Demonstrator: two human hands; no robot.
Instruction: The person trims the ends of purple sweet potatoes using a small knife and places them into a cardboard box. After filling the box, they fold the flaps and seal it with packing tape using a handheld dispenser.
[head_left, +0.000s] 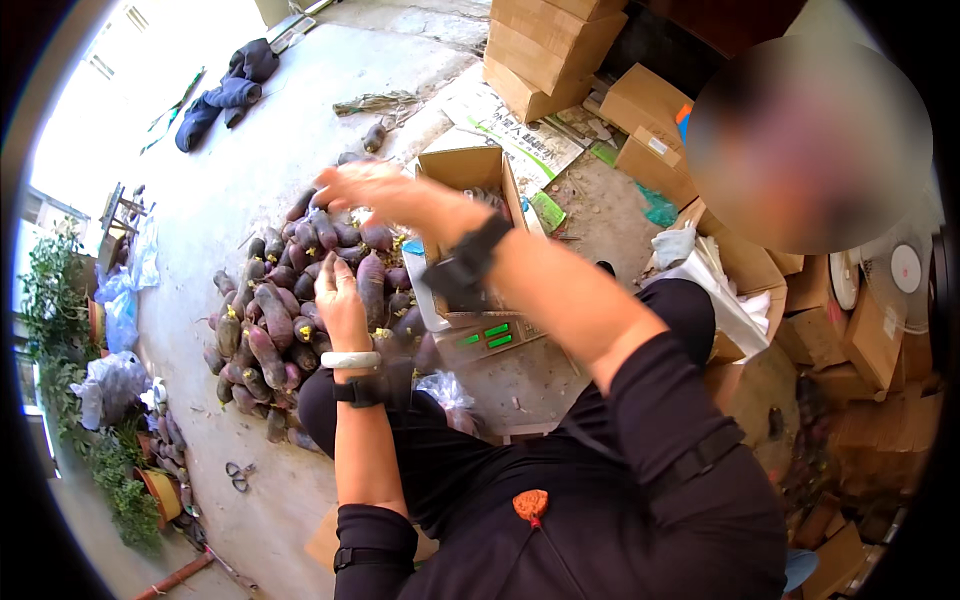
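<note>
A large pile of dark purple, elongated root vegetables, some with yellow sprouts, lies on the concrete floor in front of me. My left hand, below a white bangle, is over the pile's right side with fingers extended and nothing visible in it. Blurred by motion, my right hand is above the pile's far edge, fingers spread and holding nothing that I can see. To the right, an uncovered cardboard box rests on a digital scale with green displays. My right forearm hides part of the box and its contents.
Stacked cardboard boxes stand at the far side. More boxes and a fan are at right, near another person. Scissors lie on the floor at lower left. Potted plants line the left side.
</note>
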